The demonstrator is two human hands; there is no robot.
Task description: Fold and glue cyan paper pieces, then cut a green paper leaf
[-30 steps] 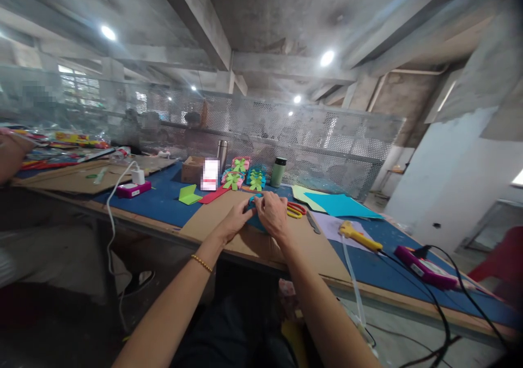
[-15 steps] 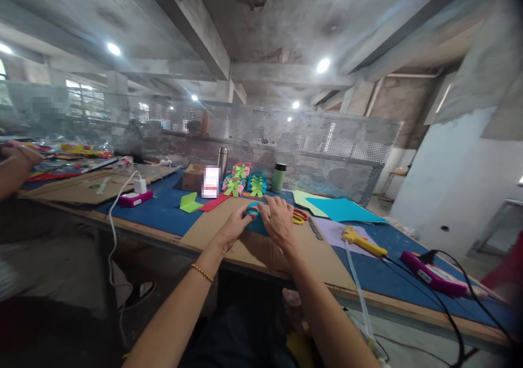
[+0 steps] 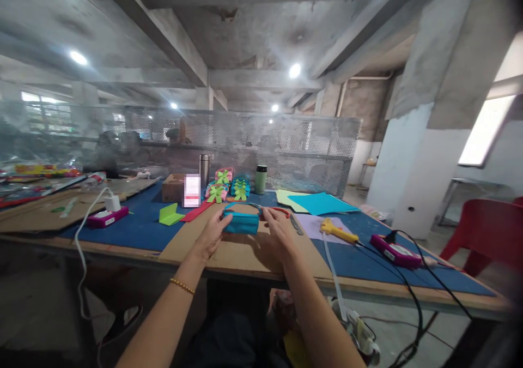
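Note:
A small blue paper box [image 3: 242, 224] sits above the cardboard sheet in front of me, with a thin curved blue strip [image 3: 244, 205] arching along its top. My left hand [image 3: 213, 233] pinches the box at its left end, thumb on the near side. Off the box's right end, my right hand [image 3: 277, 227] has its thumb and fingers pinched together at the strip's right end. Its fingertips are partly hidden. Just behind that hand, red-handled scissors [image 3: 283, 210] show in part. To their right lies a dark blade-shaped tool [image 3: 296, 225].
Small boxes with green bows [image 3: 240, 189] stand at the back near a green bottle [image 3: 260, 179] and a steel flask [image 3: 204, 166]. Blue paper [image 3: 322, 203] and a yellow glue gun [image 3: 337, 230] lie right. Purple power boxes [image 3: 395, 251] trail cables. A perforated screen [image 3: 310, 150] stands behind.
The view has turned right. My right hand has moved from over the blue box to its right side, uncovering its front. The other person's arm at left is out of view.

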